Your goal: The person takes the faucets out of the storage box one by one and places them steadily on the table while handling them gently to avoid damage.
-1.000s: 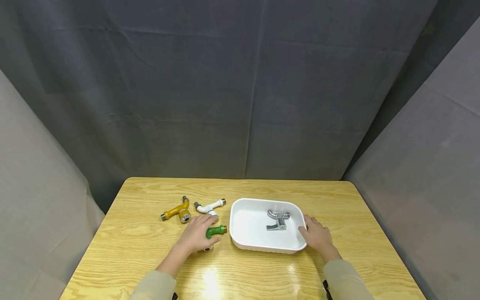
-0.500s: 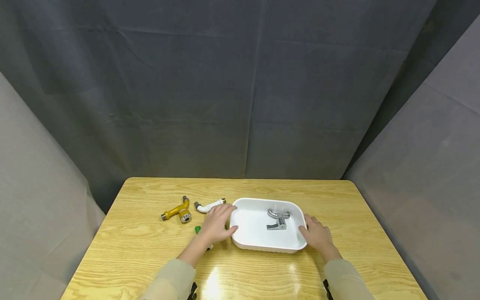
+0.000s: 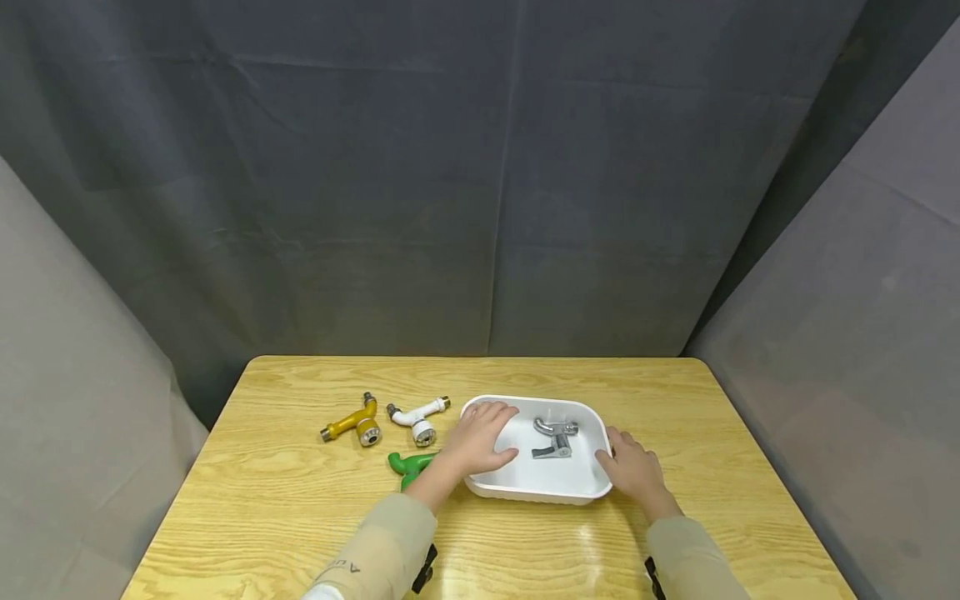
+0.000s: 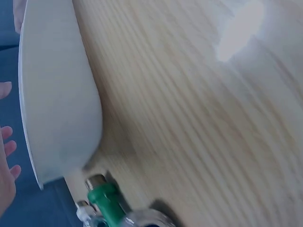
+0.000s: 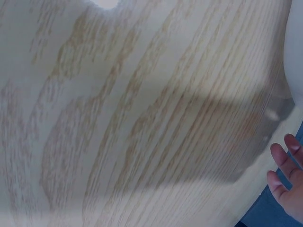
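My left hand hovers over the left end of a white plastic basin, fingers and thumb spread, holding nothing. At the basin's right end is my right hand, its thumb right at the rim and its fingers along the outside. In the right wrist view those fingers are loosely extended beside the basin wall. A chrome tap with a lever handle lies inside the basin, toward its right side. Left of the basin, a green tap is partly hidden by my left forearm.
A white tap and a yellow tap lie on the wooden table, behind and left of the green one. A dark grey curtain hangs behind the table, with pale cloth panels on both sides.
My left hand has moved right from over the green tap, past the basin's left rim, to above the basin. White and green taps show more now. The right hand has stayed in place.
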`<action>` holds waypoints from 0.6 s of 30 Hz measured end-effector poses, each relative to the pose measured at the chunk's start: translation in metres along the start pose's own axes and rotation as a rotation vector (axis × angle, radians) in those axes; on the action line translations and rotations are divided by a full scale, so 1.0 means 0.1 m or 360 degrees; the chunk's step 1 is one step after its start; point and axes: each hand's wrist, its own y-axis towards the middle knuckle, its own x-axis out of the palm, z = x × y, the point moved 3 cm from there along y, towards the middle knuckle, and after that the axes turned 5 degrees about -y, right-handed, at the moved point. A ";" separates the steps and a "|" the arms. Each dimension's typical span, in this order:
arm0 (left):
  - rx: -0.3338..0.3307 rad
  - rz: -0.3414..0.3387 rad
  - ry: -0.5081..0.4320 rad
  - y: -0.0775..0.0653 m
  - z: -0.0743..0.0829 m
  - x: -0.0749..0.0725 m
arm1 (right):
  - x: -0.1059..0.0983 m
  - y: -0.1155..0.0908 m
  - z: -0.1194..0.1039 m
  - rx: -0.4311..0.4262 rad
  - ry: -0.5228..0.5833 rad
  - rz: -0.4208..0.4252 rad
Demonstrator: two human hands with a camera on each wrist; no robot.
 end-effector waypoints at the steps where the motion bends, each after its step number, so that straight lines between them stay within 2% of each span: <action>1: 0.0010 -0.0011 0.0017 0.03 0.02 0.01 | 0.00 0.00 -0.01 0.0000 0.0003 -0.0002; 8: 0.0030 -0.0134 0.0119 0.24 0.15 0.12 | 0.01 0.01 -0.01 0.0003 0.0011 -0.0014; 18: -0.0073 -0.0379 0.0138 0.44 0.32 0.25 | 0.04 0.04 0.02 0.0018 0.0029 -0.0023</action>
